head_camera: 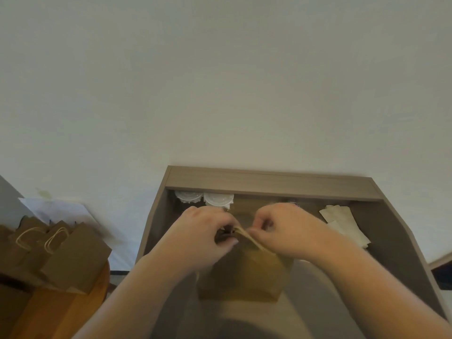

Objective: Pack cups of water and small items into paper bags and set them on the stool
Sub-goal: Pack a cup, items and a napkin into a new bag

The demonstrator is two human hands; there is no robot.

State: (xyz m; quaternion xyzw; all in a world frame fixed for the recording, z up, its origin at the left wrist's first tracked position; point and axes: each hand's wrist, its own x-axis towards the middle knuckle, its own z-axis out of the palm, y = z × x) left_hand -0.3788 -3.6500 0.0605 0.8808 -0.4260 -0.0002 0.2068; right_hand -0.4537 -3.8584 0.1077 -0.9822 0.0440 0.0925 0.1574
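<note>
As hands [200,233] [291,228] pinch twine handles [255,242], plain bag [244,277] upright.

Matt brown paper bag [244,277], twine handles [254,241], wood-grain desk [269,184]

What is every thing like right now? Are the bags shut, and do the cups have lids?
Paper bag: upright on the desk, top pulled together.
Left hand: grips the bag's top.
Right hand: pinches the twine handles.
Cups: both lidded, upright at the back.
Stool bags: leaning together on the stool.
White packets: lying flat.
</note>
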